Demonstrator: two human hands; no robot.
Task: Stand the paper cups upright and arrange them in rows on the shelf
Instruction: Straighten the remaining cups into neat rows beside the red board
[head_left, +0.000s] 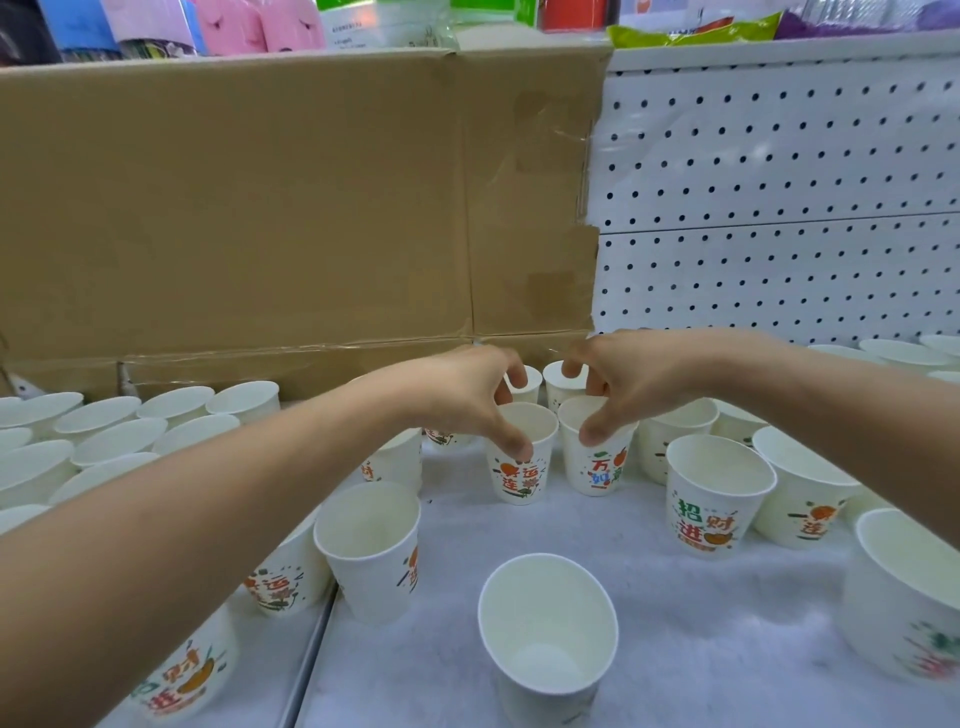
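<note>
Several white paper cups with coloured print stand upright on the white shelf. My left hand pinches the rim of one upright cup, thumb on the near side, fingers over the far side. My right hand pinches the rim of the cup right beside it in the same way. Both cups rest on the shelf, almost touching. Behind them stand two more cups, partly hidden by my fingers.
Rows of upright cups fill the shelf's left side. Loose cups stand at the front, front left and right. A brown cardboard sheet and a white pegboard form the back wall.
</note>
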